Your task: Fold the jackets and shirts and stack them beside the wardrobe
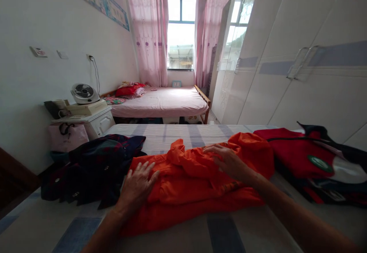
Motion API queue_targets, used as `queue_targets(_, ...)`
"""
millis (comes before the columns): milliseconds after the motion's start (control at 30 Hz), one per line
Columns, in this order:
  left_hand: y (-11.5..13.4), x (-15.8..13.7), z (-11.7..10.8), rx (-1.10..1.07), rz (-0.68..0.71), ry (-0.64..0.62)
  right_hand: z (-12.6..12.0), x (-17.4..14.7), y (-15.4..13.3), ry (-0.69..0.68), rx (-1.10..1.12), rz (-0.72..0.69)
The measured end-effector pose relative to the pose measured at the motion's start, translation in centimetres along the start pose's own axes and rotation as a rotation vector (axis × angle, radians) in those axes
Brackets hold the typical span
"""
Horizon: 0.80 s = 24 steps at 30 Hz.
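Observation:
A bright orange garment (186, 195), partly folded and wrinkled, lies across the bed in front of me. My left hand (140, 180) rests flat on its left end, fingers spread. On the upper right part of the cloth lies my right hand (228, 162), its fingers stretched out over the folds and holding nothing that I can see. To the left is a crumpled dark plaid garment (97, 165) with light buttons. A red jacket (292, 149) with a green oval badge and dark and white parts lies at the right.
Under the clothes is a bed with a blue-and-white sheet (226, 234). Beyond it stands a second bed (172, 102) with a pink sheet. A small fan (84, 93) sits on a white cabinet (101, 121) at the left. White wardrobes (275, 88) line the right.

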State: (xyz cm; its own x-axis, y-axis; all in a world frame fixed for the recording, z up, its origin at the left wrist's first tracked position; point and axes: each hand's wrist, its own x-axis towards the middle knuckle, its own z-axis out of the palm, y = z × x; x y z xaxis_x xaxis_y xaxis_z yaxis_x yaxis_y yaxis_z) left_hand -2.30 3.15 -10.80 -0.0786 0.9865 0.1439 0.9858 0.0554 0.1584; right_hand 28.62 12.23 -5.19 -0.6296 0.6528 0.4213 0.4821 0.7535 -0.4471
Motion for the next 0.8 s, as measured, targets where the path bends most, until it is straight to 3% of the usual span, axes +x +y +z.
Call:
queue_targets(100, -0.1, 1.7, -1.6, -0.135, 0.041, 0.169, -0.9, -0.9, 4.6, 0.155, -0.122, 0.139)
queue_targets(167, 0.4, 3.4, -2.4, -0.205, 0.155, 0.248, -1.1, -0.9, 7.2, 0.162, -0.151, 0.144)
queue_targets(233, 1.2, 5.2, -2.7, -0.231, 0.319, 0.226, -0.9, -0.9, 8.9, 0.151, -0.139, 0.127)
queue_targets(333, 2.7, 7.7, -2.4, -0.301, 0.468, 0.057, -0.4, -0.9, 9.7, 0.152, -0.051, 0.172)
queue_targets(467, 3.9, 9.7, -2.1, -0.47, 0.45, -0.098, -0.5, -1.3, 9.7, 0.096, 0.198, 0.265)
queue_targets(600, 3.5, 10.3, -2.4, -0.575, 0.367, -0.1, -1.6, -1.8, 9.9, 0.028, 0.398, 0.336)
queue_targets(800, 2.6, 10.2, -1.7, -0.79, 0.118, -0.129, -2.2, -2.4, 9.5, -0.015, 0.407, 0.435)
